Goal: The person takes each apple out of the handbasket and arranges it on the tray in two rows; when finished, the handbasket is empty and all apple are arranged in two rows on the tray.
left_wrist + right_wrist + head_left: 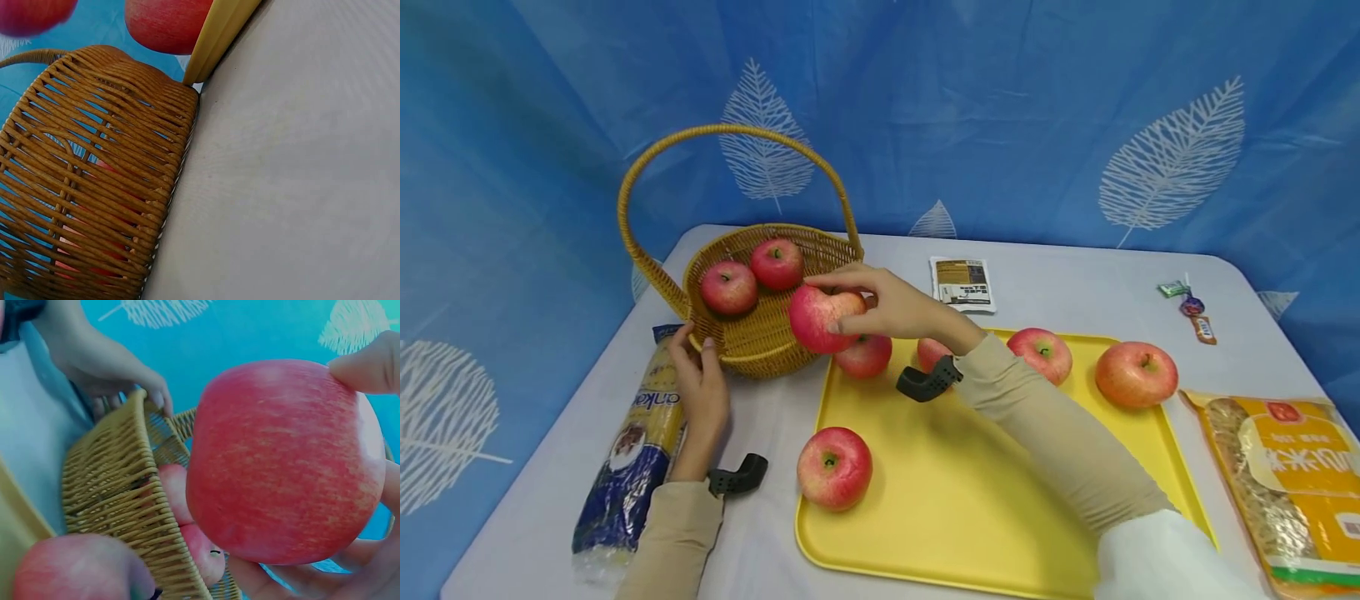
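A woven basket (752, 343) with a tall hoop handle stands at the table's left and holds two red apples (728, 287). My right hand (850, 310) grips another red apple (818, 319) in the air just above the basket's right rim; the right wrist view shows that apple (284, 462) close up, with fingertips (369, 365) round it. My left hand (697, 348) holds the basket's near left rim, its fingers (106, 369) curled over the edge. Several more apples (834, 467) lie on the yellow tray (970, 500) to the right of the basket. The left wrist view shows only the basket wall (94, 175) and the tray's edge (219, 37).
A blue noodle packet (632, 442) lies along the table's left edge beside my left forearm. A small sachet (962, 283) sits behind the tray, wrapped sweets (1187, 304) at the far right, an orange grain bag (1292, 483) at the near right. A blue curtain hangs behind.
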Motion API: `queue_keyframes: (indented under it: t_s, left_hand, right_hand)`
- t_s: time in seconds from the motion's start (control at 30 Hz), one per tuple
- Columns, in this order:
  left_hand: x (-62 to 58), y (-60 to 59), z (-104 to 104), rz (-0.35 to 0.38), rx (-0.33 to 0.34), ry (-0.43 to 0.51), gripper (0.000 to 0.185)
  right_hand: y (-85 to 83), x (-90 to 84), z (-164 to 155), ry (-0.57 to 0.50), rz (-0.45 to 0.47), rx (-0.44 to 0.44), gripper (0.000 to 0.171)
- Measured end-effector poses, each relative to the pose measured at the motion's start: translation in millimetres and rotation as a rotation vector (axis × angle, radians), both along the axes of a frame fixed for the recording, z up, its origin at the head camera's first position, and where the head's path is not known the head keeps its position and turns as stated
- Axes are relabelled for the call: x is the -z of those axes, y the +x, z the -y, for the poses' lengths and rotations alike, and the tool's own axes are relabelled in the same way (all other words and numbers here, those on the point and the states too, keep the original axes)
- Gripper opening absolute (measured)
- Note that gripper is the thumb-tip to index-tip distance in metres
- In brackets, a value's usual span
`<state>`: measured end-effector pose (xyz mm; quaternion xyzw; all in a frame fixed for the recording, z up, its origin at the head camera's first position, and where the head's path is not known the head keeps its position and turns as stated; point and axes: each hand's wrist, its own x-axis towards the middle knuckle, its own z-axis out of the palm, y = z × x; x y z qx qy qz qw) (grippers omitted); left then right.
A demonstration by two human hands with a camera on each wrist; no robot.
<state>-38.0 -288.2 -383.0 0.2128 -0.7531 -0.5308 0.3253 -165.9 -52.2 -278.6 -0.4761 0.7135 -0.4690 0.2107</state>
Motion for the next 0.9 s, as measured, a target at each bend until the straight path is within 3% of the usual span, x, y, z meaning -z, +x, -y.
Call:
queue_keyframes:
  t_s: [0.23,0.37,0.6,0.9]
  left_hand:
    - [-29.8,10.2,-20,0.038,-0.002,-0.002,0.041]
    - [-29.0,9.9,-20,0.027,0.012,0.008,0.041]
    - [-28.2,9.6,-21,0.018,0.016,0.015,0.042]
    - [-27.8,8.8,-21,0.019,0.010,0.013,0.041]
  right_hand:
    - [22.0,1.0,-39,0.038,-0.013,-0.027,0.055]
    - [32.6,6.6,-65,0.065,-0.042,-0.018,0.056]
    - [54.9,22.4,-108,0.154,-0.181,0.045,0.057]
    - [89.7,45.7,-141,0.262,-0.221,0.102,0.060]
